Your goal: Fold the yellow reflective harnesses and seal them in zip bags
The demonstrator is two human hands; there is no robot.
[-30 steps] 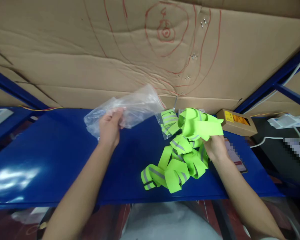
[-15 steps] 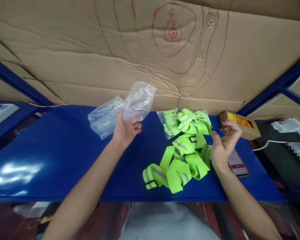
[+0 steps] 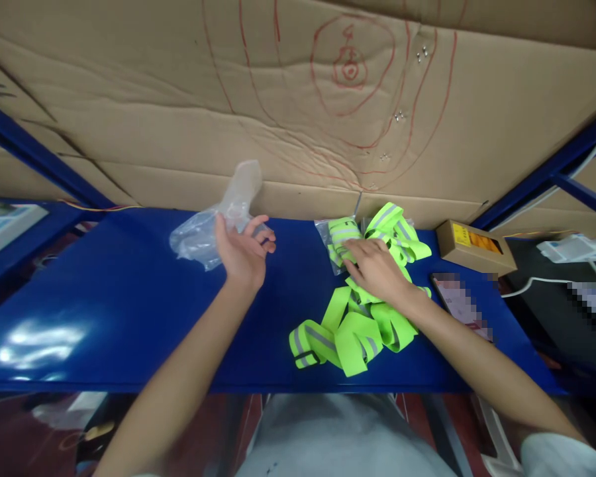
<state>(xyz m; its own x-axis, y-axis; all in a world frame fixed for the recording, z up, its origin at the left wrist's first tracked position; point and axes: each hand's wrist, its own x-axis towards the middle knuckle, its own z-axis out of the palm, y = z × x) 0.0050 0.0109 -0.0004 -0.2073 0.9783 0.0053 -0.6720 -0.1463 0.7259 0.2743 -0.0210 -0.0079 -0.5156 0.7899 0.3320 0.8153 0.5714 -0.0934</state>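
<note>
Yellow-green bands (image 3: 352,344) are lying in a loose heap right of the frame's centre, their flat, matte webbing twisting into loops and folds, with a grey stripe running along the middle. One end is curling into a short roll at the heap's lower left, where a black buckle (image 3: 314,356) is crossing it. Above the heap, a packet (image 3: 344,232) is holding a neatly coiled band, its clear film showing at the left edge, and just right of it more loops (image 3: 412,248) are arching up. Palm down, the right hand (image 3: 380,268) is reaching across the bands with its fingers close together, the tips lying over the packet's lower edge; whether they are pinching anything I cannot tell. Left of centre, the left hand (image 3: 246,255) is turning its palm up, fingers spread and loosely curled, while thin, wrinkled plastic (image 3: 198,235) is bunching behind its thumb, milky where one piece is standing up; I cannot tell whether they are touching. Glossy blue tabletop (image 3: 129,298) is reflecting white light at the lower left, creased cardboard (image 3: 153,132) bearing red rings is filling the upper frame, and a small box (image 3: 467,255) is sitting at the right, above a phone (image 3: 454,301).
</note>
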